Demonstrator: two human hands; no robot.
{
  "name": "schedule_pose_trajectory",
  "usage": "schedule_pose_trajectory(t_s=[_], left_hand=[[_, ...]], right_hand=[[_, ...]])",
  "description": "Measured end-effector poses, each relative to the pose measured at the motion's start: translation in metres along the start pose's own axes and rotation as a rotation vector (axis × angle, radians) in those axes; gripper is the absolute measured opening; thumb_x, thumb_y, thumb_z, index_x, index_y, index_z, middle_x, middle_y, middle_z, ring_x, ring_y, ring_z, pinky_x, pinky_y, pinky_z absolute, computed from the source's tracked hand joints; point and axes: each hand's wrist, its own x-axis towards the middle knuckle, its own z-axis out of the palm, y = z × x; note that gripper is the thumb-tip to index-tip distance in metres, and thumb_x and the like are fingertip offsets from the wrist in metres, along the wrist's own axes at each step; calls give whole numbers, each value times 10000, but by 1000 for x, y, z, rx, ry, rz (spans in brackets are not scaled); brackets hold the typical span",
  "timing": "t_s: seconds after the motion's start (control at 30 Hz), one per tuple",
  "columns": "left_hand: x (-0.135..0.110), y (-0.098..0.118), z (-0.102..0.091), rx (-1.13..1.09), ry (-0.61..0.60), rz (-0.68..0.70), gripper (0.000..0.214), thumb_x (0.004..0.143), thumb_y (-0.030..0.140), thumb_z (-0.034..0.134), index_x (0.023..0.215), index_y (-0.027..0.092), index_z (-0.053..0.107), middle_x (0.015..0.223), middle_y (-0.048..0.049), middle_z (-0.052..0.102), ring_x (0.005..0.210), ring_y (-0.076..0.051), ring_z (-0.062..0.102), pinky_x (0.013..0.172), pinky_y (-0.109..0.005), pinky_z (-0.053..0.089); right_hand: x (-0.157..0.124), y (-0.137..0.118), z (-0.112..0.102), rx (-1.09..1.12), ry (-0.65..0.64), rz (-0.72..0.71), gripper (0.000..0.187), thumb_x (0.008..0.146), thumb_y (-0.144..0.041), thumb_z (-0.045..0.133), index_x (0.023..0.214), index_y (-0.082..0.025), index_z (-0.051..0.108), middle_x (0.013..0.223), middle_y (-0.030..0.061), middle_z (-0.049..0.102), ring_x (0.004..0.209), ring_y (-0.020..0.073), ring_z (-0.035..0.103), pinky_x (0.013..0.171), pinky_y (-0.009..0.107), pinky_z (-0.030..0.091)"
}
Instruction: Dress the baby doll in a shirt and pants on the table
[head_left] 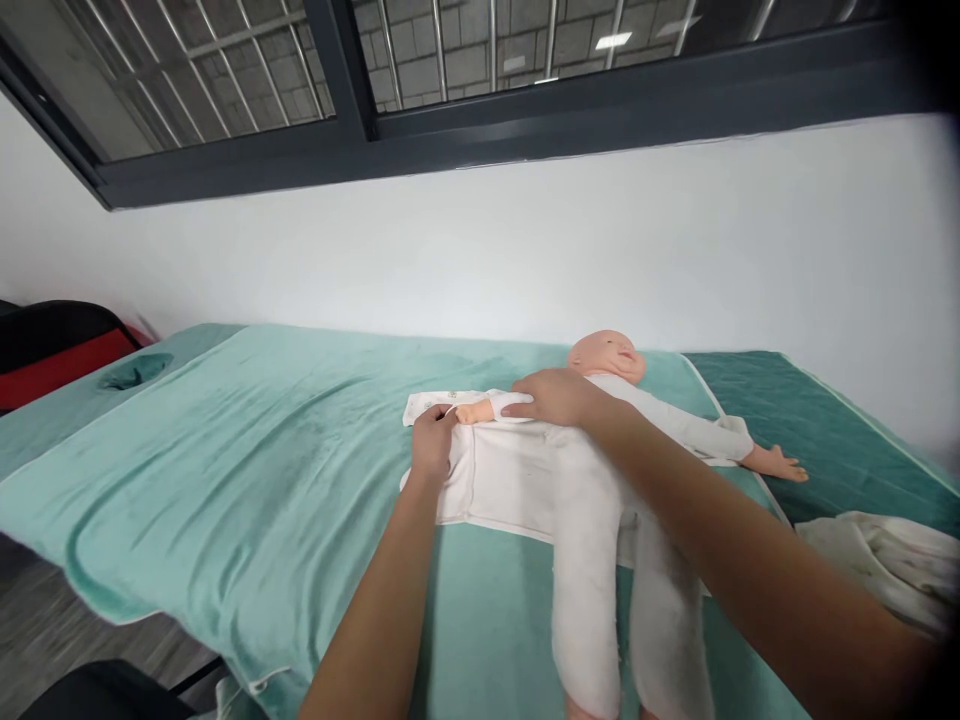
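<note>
Fingers of the left hand (433, 440) were pinched narrow at one small hand (474, 412) of a baby doll (587, 490); whether they gripped that or the edge of a spread white garment (510, 465), I could not tell. The right hand (555, 395) held the doll's sleeved forearm (504, 403). The doll lay across the garment on a teal-covered surface (300, 450), head towards the wall (375, 270).

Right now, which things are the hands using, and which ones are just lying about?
In use:
- doll
- white shirt, spread beneath it
- left hand and right hand, both at the doll's arm
- green blanket, underneath

Just lying about:
- bundled white cloth
- red and black thing, unclear what
</note>
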Motion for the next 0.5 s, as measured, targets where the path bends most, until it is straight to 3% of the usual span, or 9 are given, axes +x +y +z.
schedule_pose_trajectory(t_s=[0.17, 0.27, 0.37, 0.5], left_hand=[[-2, 2, 2, -15, 66, 22, 202, 772, 376, 630, 785, 176, 649, 756, -4, 657, 711, -147, 579, 697, -269, 438], [-11, 7, 9, 142, 116, 159, 112, 804, 295, 606, 771, 190, 625, 759, 1, 634, 740, -154, 560, 719, -276, 415], [-20, 11, 16, 366, 42, 344, 114, 862, 284, 567, 814, 193, 617, 805, -23, 644, 776, -174, 573, 731, -290, 414], [-24, 14, 20, 520, -128, 491, 197, 935, 345, 512, 909, 204, 648, 902, -50, 672, 865, -190, 606, 776, -295, 427]], right_hand=[[4, -4, 3, -88, 3, 36, 500, 906, -678, 426, 934, -247, 677, 933, 78, 730, 800, 255, 655, 640, 318, 386], [8, -8, 8, -141, 24, 52, 467, 920, -643, 430, 951, -241, 667, 959, 86, 735, 832, 271, 666, 648, 324, 397], [15, -11, 15, -162, 39, 74, 482, 927, -647, 415, 961, -234, 659, 970, 97, 736, 856, 286, 678, 671, 338, 423], [29, -17, 21, -155, 72, 92, 494, 921, -633, 453, 1049, -194, 638, 973, 138, 731, 868, 297, 688, 707, 350, 453]])
